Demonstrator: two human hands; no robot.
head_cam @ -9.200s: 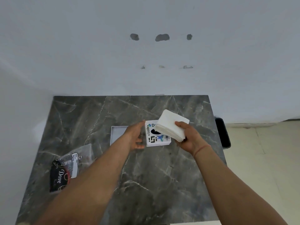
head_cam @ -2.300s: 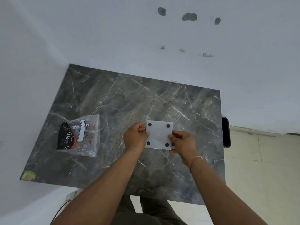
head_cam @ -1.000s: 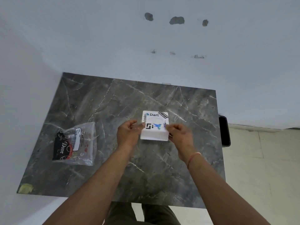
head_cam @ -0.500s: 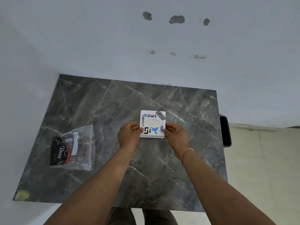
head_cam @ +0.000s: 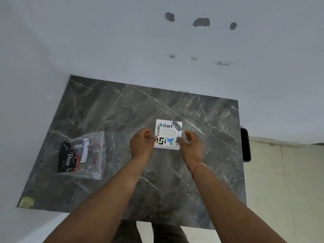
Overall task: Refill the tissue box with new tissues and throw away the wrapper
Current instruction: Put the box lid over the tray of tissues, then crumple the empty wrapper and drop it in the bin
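Tissue box (head_cam: 168,134) sits flat on the grey marble table (head_cam: 122,109), a little right of the middle, its stickered top facing up with an oval slot in the centre showing white; it lies between the two hands, at their fingertips. Left hand (head_cam: 142,146) is just beside the box's left edge, fingers loosely curled and parted, thumb tip at or very near the rim; right hand (head_cam: 190,146) is at the near right corner, fingers spread and bent, tips touching or almost touching the edge; neither hand grips anything, and I cannot tell whether they truly rest on the box. An orange thread (head_cam: 198,168) circles the right wrist. Well to the left lies the clear plastic wrapper (head_cam: 82,155), crumpled, its black printed panel facing up; a black bin (head_cam: 245,144) stands off the table's right side against the wall.
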